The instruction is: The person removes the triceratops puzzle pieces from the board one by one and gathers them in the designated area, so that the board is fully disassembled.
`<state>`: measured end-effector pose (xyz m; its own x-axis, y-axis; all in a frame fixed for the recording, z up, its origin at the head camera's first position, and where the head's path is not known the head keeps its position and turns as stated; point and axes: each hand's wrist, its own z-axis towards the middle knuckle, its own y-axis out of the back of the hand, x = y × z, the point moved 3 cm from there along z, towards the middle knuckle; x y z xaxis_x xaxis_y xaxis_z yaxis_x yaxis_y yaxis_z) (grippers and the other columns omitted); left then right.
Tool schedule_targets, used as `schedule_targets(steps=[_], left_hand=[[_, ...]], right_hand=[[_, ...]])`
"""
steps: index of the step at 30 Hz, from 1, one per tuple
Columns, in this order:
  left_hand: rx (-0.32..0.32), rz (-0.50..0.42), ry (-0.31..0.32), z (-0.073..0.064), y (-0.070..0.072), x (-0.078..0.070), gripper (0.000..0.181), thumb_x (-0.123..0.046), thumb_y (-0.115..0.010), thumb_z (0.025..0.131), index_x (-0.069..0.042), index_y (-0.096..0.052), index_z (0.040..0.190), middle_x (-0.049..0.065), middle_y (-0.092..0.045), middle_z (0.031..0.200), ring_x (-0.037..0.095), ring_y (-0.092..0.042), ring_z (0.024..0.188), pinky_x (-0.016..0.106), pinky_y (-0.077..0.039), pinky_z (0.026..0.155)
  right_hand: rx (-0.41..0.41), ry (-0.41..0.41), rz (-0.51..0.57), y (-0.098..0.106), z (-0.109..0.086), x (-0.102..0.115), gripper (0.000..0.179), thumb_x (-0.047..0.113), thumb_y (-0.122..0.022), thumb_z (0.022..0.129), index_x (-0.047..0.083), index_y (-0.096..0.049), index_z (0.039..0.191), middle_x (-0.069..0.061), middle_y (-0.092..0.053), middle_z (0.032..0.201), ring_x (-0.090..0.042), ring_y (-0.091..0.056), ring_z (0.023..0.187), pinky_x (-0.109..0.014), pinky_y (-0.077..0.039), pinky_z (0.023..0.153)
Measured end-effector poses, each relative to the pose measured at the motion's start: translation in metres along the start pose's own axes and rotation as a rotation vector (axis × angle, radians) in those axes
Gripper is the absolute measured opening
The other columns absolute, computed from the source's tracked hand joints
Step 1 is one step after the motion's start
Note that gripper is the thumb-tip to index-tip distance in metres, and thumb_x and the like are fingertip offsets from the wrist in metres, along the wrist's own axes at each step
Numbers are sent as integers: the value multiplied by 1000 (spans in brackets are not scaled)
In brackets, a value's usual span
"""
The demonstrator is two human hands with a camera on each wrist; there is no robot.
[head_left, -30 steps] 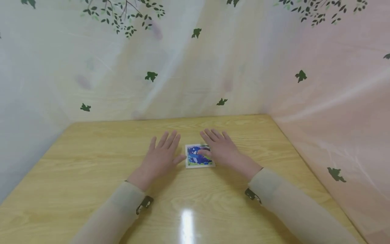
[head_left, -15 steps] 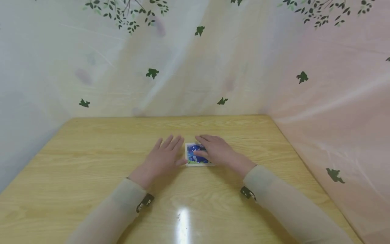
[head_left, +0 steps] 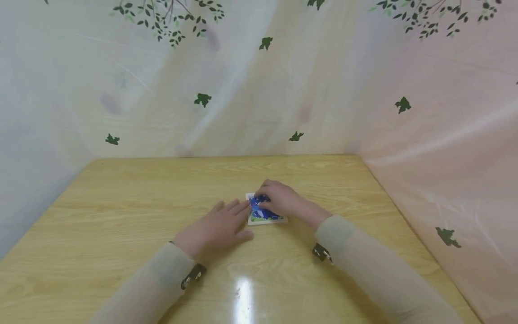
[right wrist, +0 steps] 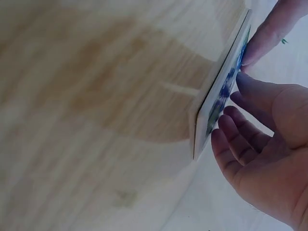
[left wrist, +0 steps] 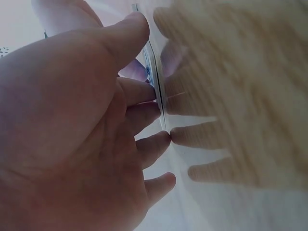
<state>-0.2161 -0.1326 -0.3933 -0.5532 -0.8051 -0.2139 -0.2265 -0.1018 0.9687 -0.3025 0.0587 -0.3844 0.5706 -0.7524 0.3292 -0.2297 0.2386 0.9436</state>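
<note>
A small flat picture board (head_left: 265, 216) with a white border and a blue and green picture lies on the table. My left hand (head_left: 218, 229) is beside its left edge, palm down, with fairly straight fingers; the fingertips touch that edge and the thumb lies apart below. Over the upper right of the board, my right hand (head_left: 281, 198) is bent down. In the right wrist view, its thumb and curled fingers (right wrist: 224, 144) meet the picture side, thumb and index close together. Whether they pinch anything cannot be seen. The left wrist view shows the board (left wrist: 155, 72) edge-on.
The wooden table (head_left: 121, 202) has a glossy, reflecting top. Pale fabric (head_left: 243, 90) printed with leaves hangs along its back, and a pinkish part (head_left: 437, 157) runs down the right side. Both sleeves carry small dark devices (head_left: 322, 252) at the wrist.
My right hand has moved left over the board and its fingers have bent down onto it. My left hand has turned rightward, its fingertips now at the board's left edge. The board has hardly moved.
</note>
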Motion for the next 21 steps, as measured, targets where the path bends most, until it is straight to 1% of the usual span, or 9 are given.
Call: schedule_targets(steps=[5, 9, 13, 15, 18, 21], left_hand=[[19, 13, -3, 0, -2, 0, 79, -57, -46, 116, -6, -29, 174, 14, -26, 180, 38, -21, 167, 62, -12, 136], [27, 27, -7, 1, -2, 0, 79, -57, -45, 117, -6, -28, 175, 14, -24, 181, 38, -20, 167, 62, -13, 136], [23, 51, -11, 1, -2, -1, 79, -57, -45, 117, -5, -29, 174, 14, -25, 181, 38, -20, 167, 62, -15, 135], [27, 62, -7, 1, -1, -2, 79, -57, -45, 117, -5, -30, 174, 13, -25, 181, 37, -20, 167, 61, -15, 136], [33, 61, -6, 1, -1, -4, 79, -56, -47, 116, -4, -31, 173, 15, -27, 180, 38, -22, 167, 62, -16, 135], [45, 49, -5, 0, 0, -7, 79, -56, -48, 116, -4, -30, 173, 16, -25, 180, 39, -21, 167, 63, -16, 135]], right_hand=[[8, 3, -42, -1, 3, 4, 37, 23, -77, 107, 9, -76, 141, -11, -68, 133, -28, -67, 122, -46, -57, 111], [21, 9, -92, -3, 3, 6, 39, 24, -76, 108, 10, -75, 144, -13, -67, 136, -28, -66, 122, -46, -58, 109], [36, 22, -142, -4, 0, 7, 42, 25, -73, 110, 9, -71, 148, -15, -65, 140, -30, -64, 122, -46, -59, 107], [45, 12, -136, -4, -1, 7, 43, 26, -73, 109, 9, -70, 149, -15, -64, 141, -30, -63, 123, -46, -59, 107], [52, -17, -83, -4, -2, 5, 43, 25, -75, 108, 8, -71, 147, -16, -63, 141, -31, -63, 125, -47, -58, 109], [57, -39, -41, -4, -2, 3, 42, 25, -76, 108, 9, -72, 147, -15, -63, 142, -31, -63, 127, -47, -56, 111]])
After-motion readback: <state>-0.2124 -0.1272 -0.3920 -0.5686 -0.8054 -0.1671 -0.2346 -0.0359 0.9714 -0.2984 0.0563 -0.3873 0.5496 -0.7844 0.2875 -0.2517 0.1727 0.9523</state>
